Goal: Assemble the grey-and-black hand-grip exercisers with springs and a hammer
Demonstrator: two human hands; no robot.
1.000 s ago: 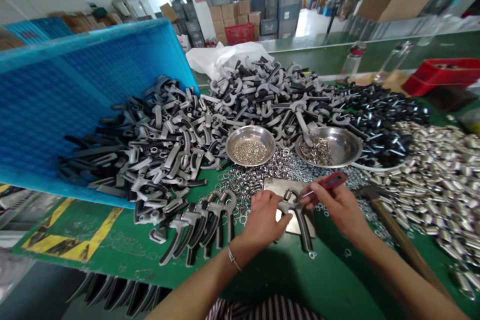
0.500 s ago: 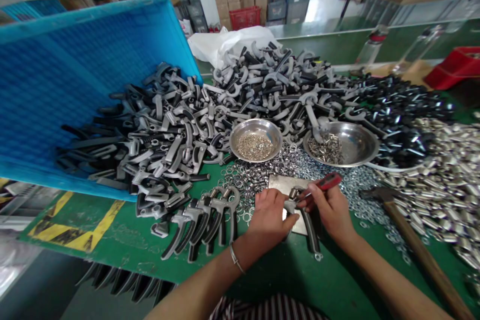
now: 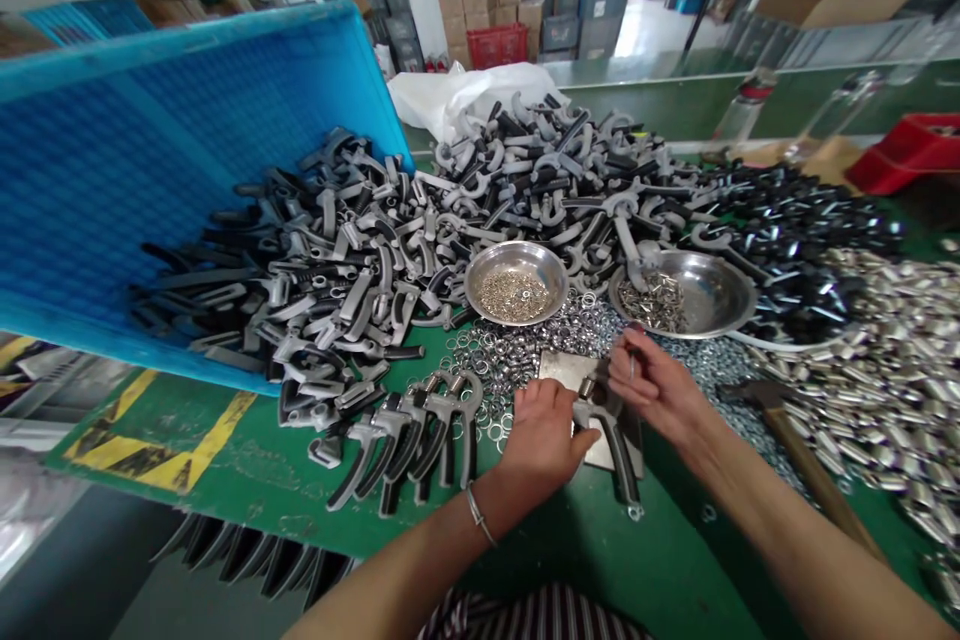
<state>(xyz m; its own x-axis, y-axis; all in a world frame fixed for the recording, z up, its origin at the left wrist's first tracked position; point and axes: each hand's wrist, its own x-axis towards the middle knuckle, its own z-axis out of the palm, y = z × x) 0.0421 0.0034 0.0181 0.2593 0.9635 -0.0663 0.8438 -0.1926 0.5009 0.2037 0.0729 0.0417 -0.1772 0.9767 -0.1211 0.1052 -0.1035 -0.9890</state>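
Observation:
My left hand (image 3: 543, 437) is closed around the left handle of a grey and black hand-grip part (image 3: 616, 440) that lies on a small metal plate (image 3: 564, 369) on the green table. My right hand (image 3: 651, 385) hovers over the top of the same part with its fingers curled together, pinching a thin tool whose shaft just shows between them. A row of finished grips (image 3: 409, 435) lies just left of my left hand.
A tilted blue crate (image 3: 150, 150) spills grey handles at the left. Two steel bowls (image 3: 516, 278) (image 3: 697, 288) of small parts stand behind the plate, with loose rings (image 3: 495, 360) around them. A hammer (image 3: 795, 450) and silver cylinders (image 3: 885, 360) lie to the right.
My right hand has turned over the grip's top, so the red-handled tool it held up is now mostly hidden in the fingers. The view has shifted slightly.

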